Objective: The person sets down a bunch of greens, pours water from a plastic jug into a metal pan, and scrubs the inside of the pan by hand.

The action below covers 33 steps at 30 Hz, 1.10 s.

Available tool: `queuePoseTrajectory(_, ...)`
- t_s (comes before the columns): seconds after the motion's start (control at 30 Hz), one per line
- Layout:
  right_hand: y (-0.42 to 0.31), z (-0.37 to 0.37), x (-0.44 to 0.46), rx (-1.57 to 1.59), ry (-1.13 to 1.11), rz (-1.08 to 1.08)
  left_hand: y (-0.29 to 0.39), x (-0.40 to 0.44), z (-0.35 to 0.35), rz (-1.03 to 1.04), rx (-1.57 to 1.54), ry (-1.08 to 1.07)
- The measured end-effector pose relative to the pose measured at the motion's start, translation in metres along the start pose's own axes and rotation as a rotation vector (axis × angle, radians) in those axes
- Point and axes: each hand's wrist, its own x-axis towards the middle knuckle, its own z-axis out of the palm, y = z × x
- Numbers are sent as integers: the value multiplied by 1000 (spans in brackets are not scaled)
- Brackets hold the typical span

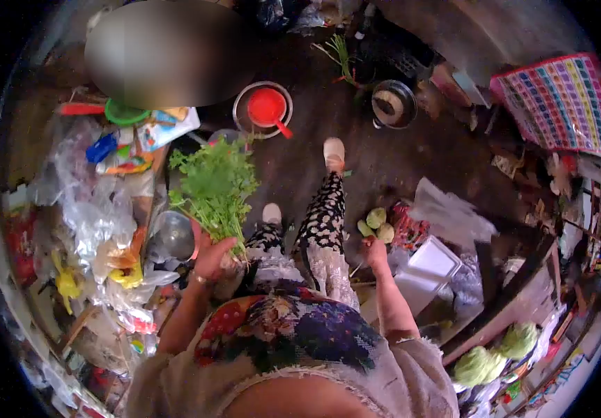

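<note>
My left hand (211, 256) is closed round the stem end of a big bunch of leafy green herbs (218, 182). The leaves point forward, away from my body, over the left side of the floor. My right hand (375, 252) is low on the right with its fingers curled in. A thin pale strip shows beside it, but what the fingers hold is too small to make out. Just beyond that hand are several round pale-green vegetables (377, 221), next to a red mesh bag (409, 226).
A steel bowl (239, 115) holds a red dipper (267, 106). Farther right is a pot (412, 111) with something pale inside. Plastic bags (95, 202) crowd the left. A white foam tray (434, 263) and cabbages (480, 366) are at right. Another person is at top left.
</note>
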Motion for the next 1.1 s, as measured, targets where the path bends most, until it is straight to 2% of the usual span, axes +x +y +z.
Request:
queuePoseTrajectory(0.07,0,5,16,86,1,-35,25,-2,19,0,-95,76)
queuePoseTrajectory(0.1,-6,3,70,98,-104,-27,46,5,32,-24,-115,125)
queuePoseTrajectory(0.13,1,22,114,272,-64,-97,53,19,38,-32,-185,127)
queuePoseTrajectory(0.17,10,46,164,446,-25,-165,34,44,44,-7,-183,110)
queuePoseTrajectory(0.2,41,63,222,447,-66,-120,15,70,50,17,-181,93)
queuePoseTrajectory(0.23,43,51,257,452,-93,-129,24,81,67,10,-175,120)
queuePoseTrajectory(0.27,59,35,280,630,-160,-204,27,84,98,-124,-288,239)
queuePoseTrajectory(0.33,-21,-56,287,1029,-402,119,35,97,145,-265,-407,401)
queuePoseTrajectory(0.37,-72,-109,272,1186,-355,173,41,107,162,-180,-422,269)
queuePoseTrajectory(0.4,-51,-104,305,1187,-474,127,47,114,178,-102,-432,137)
queuePoseTrajectory(0.43,-42,-105,320,1183,-547,116,64,118,195,-123,-439,166)
queuePoseTrajectory(0.47,-34,-106,336,1176,-620,105,89,121,211,-299,-348,192)
queuePoseTrajectory(0.5,-49,-126,332,1335,-497,261,101,129,220,-473,-257,211)
queuePoseTrajectory(0.53,-58,-136,336,1479,-358,423,94,136,221,-484,-197,220)
queuePoseTrajectory(0.57,-45,-125,359,1467,-376,440,87,143,221,-496,-137,230)
queuePoseTrajectory(0.6,-19,-111,392,1558,-635,250,100,150,231,-511,-254,237)
queuePoseTrajectory(0.63,-2,-99,420,1574,-660,225,104,156,234,-528,-317,257)
queuePoseTrajectory(0.67,6,-87,435,1582,-556,358,109,162,237,-545,-380,277)
queuePoseTrajectory(0.77,30,-60,490,1659,-419,567,110,186,238,-749,-183,303)
queuePoseTrajectory(0.8,35,-49,507,1691,-403,613,113,191,242,-687,-380,334)
queuePoseTrajectory(0.87,50,-28,541,1739,-381,679,106,202,248,-626,-584,390)
queuePoseTrajectory(0.93,59,-11,570,1793,-371,740,93,212,247,-632,-810,407)
queuePoseTrajectory(0.97,65,-5,585,1822,-380,764,53,205,239,-637,-817,424)
queuePoseTrajectory(1.0,70,1,596,1846,-389,775,-14,187,223,-622,-592,275)
queuePoseTrajectory(1.03,75,7,609,1877,-403,798,-53,175,214,-605,-369,125)
queuePoseTrajectory(1.07,79,12,618,1900,-428,807,-39,180,215,-617,-377,141)
queuePoseTrajectory(1.1,81,13,628,1881,-386,792,-8,191,218,-600,-609,188)
